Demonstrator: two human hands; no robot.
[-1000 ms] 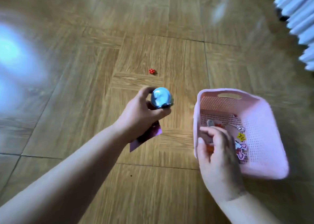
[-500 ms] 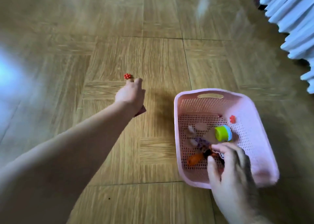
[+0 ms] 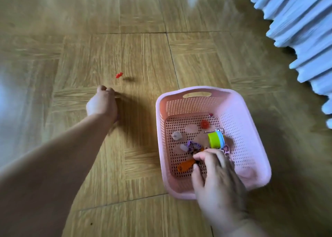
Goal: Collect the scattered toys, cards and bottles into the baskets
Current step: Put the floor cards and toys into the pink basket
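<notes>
At the basket's near edge, right hand dipped among the toys, fingers bent — clamped on one or not, cannot tell. Farther left, low over the floor, left hand curled tight, contents hidden — probably reaching for the red toy just beyond.

**Glossy wood floor, matt plastic, soft cloth**

The floor is wood-grain parquet, smooth and polished, with pale glare lying across its left side. The basket is pink plastic, its walls and bottom pierced with small holes, its rim smooth and fairly matt. Inside it, a round toy is smooth, shiny plastic in yellow-green and blue. Beside that toy a thin clip looks like silvery metal. An orange piece looks like flat, smooth plastic. On the floor, a tiny red piece looks like bright plastic, too blurred to judge its finish. The curtain is pale blue cloth, matt and pleated.
</notes>
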